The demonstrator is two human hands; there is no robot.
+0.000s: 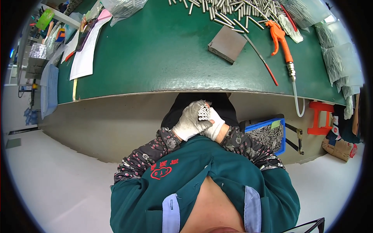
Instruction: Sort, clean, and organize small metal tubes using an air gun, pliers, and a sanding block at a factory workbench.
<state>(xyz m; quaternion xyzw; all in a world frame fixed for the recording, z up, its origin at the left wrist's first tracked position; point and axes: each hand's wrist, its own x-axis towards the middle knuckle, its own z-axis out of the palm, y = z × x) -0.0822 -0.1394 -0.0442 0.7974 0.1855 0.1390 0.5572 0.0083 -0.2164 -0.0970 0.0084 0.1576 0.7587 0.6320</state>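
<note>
A bundle of short metal pins (204, 113) sits between my gloved hands, close to my lap, the round ends of several pins facing up. My left hand (190, 121), in a greyish-white glove, is wrapped round the bundle from the left. My right hand (214, 123), in a white glove with bare fingertips, closes on it from the right and partly behind. The lengths of the pins are hidden by the hands. Both hands are below the table's front edge and apart from the green table (147, 58).
Loose metal pins (225, 9) lie heaped at the back. Nearer are a grey block (227, 44), a red-tipped file (261, 59) and an orange air gun (280, 39). Bagged pins (335, 58) line the right side. A blue bin of pins (268, 136) stands below, beside a red stool (321, 118).
</note>
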